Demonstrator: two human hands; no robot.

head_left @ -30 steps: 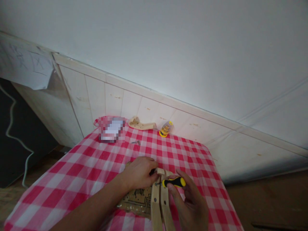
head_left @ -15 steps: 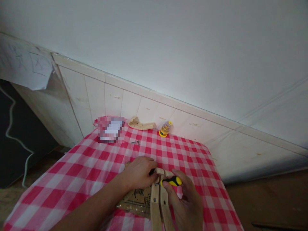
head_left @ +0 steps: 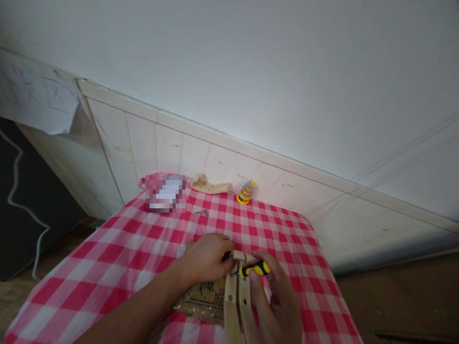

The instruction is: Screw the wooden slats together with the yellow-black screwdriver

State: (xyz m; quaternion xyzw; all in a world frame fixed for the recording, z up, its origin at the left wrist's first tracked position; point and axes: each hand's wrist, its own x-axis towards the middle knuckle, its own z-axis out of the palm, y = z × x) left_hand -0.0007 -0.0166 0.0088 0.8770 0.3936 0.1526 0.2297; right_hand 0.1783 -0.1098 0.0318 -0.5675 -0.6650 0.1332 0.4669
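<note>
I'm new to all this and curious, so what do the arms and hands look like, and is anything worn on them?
These are human: the left hand and right hand are ungloved, with no cables or markings visible. The left forearm is bare, with no sleeve or watch in view. The right forearm is out of the picture, so I can't tell there.
</note>
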